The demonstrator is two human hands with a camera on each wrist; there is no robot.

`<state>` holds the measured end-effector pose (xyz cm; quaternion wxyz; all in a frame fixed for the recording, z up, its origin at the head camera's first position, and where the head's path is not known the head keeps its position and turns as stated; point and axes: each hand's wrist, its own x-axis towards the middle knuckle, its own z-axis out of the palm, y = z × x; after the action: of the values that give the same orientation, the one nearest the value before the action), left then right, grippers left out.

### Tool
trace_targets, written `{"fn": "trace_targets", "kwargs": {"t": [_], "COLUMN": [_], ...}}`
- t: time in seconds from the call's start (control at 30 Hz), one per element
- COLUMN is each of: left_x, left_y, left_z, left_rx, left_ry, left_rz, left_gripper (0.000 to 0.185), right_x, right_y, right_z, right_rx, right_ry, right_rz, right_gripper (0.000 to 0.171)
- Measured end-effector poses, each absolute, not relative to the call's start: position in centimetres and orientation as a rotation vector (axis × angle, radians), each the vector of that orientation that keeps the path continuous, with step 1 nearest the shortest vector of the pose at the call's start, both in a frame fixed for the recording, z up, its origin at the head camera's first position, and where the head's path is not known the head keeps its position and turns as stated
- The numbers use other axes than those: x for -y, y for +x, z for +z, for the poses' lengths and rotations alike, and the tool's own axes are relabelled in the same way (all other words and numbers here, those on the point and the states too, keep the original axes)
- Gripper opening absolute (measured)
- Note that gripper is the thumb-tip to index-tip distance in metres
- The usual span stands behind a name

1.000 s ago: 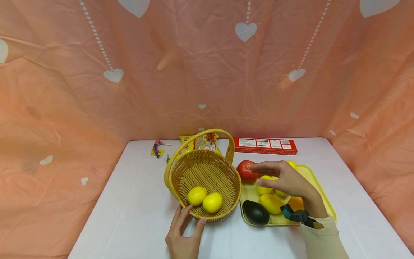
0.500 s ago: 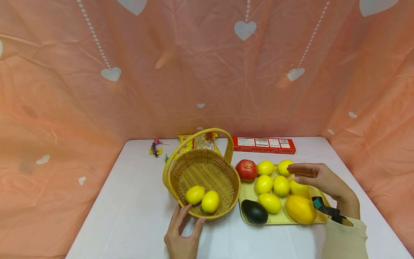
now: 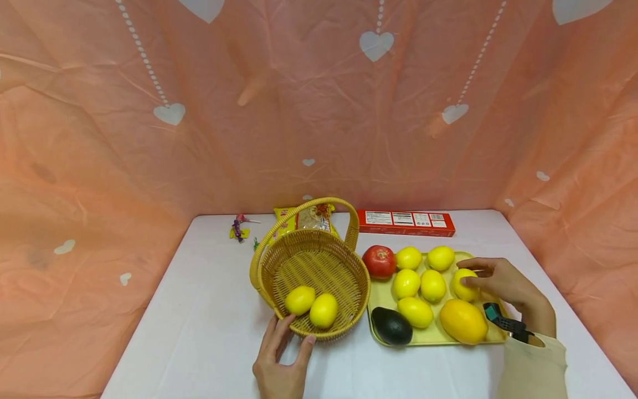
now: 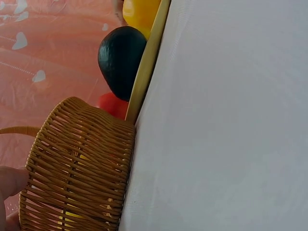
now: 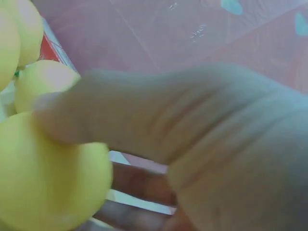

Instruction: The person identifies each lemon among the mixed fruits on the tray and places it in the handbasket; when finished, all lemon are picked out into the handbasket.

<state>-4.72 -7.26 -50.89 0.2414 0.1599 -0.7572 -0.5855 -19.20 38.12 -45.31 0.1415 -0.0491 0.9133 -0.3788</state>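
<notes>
Our right hand point(image 3: 508, 285) pinching a lemon point(image 3: 462, 284) at the right side of the yellow tray point(image 3: 438, 336), our left hand point(image 3: 279, 363) fingers relaxed against the near wall of the wicker basket point(image 3: 319, 332) just left of the tray, two lemons inside

Layout on the table

Basket point(image 3: 313, 271) left of tray point(image 3: 485, 335), touching. Two lemons point(image 3: 312, 305) in basket, near front. On tray: tomato point(image 3: 379, 261), six lemons point(image 3: 418, 277), avocado point(image 3: 391, 326), mango point(image 3: 463, 321). Box point(image 3: 406, 222) and packet point(image 3: 309, 218) behind. Left hand point(image 3: 280, 366) before basket; right hand point(image 3: 508, 285) on rightmost lemon point(image 3: 462, 284).
</notes>
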Motion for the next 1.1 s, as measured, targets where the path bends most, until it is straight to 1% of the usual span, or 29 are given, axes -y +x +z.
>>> {"fn": "trace_targets", "kwargs": {"t": [0.07, 0.17, 0.4, 0.53, 0.63, 0.73, 0.87, 1.1], "left_x": [7.3, 7.3, 7.4, 7.4, 7.3, 7.3, 7.3, 7.3], "left_y": [-4.7, -4.7, -4.7, -4.7, -4.7, -4.8, -4.7, -4.7], "left_z": [-50.9, -50.9, -50.9, -50.9, -50.9, -50.8, -50.8, -50.9], "left_rx": [2.069, 2.069, 2.078, 2.078, 2.076, 2.073, 2.074, 2.078], "left_ry": [0.433, 0.427, 0.429, 0.424, 0.428, 0.434, 0.435, 0.427], "left_rz": [-1.598, -1.598, -1.59, -1.598, -1.601, -1.603, -1.603, -1.596], "left_gripper": [0.053, 0.053, 0.053, 0.052, 0.052, 0.052, 0.052, 0.052], "right_x": [-38.2, -38.4, -39.4, -39.7, -39.3, -38.2, -35.6, -30.8], "right_y": [-19.2, -19.1, -18.2, -17.9, -17.7, -17.7, -17.9, -18.8], "right_z": [-45.3, -45.1, -44.4, -44.1, -43.5, -42.6, -41.4, -40.7], "right_rx": [-2.675, -2.667, -2.538, -2.59, -2.647, -2.616, -2.522, -2.35], "right_ry": [-0.103, -0.096, -0.103, -0.133, -0.236, -0.409, -0.607, -0.871], "right_rz": [-1.093, -1.075, -1.098, -1.137, -1.266, -1.492, -1.723, -1.842], "right_gripper": [0.057, 0.059, 0.058, 0.054, 0.048, 0.042, 0.041, 0.045]}}
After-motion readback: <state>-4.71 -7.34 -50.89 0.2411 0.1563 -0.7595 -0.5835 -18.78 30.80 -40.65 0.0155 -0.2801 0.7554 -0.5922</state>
